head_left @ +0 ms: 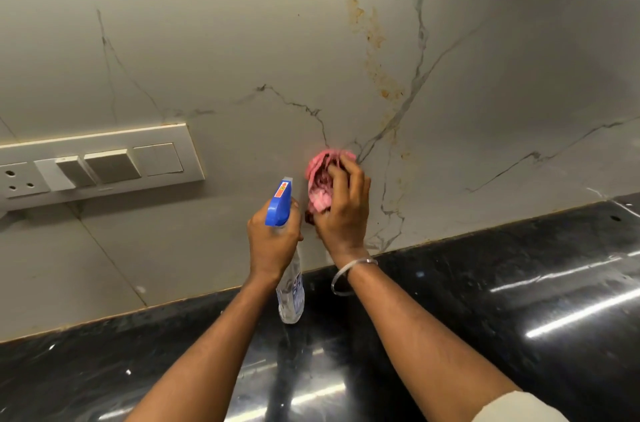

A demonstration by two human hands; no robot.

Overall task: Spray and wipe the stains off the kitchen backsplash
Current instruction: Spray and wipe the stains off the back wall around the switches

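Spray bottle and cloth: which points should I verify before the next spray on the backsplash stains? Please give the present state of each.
1. Left hand grips the spray bottle: ok.
2. Nozzle aimed at the orange stains: not ok, it points left of and below them.
3. Right hand holds the pink cloth: ok.
4. Liquid left in the bottle: cannot tell.
5. Switch panel out of the nozzle's line: ok, it lies to the left.

Switch panel [104, 165] cut off left; spray bottle [291, 298] label unreadable.
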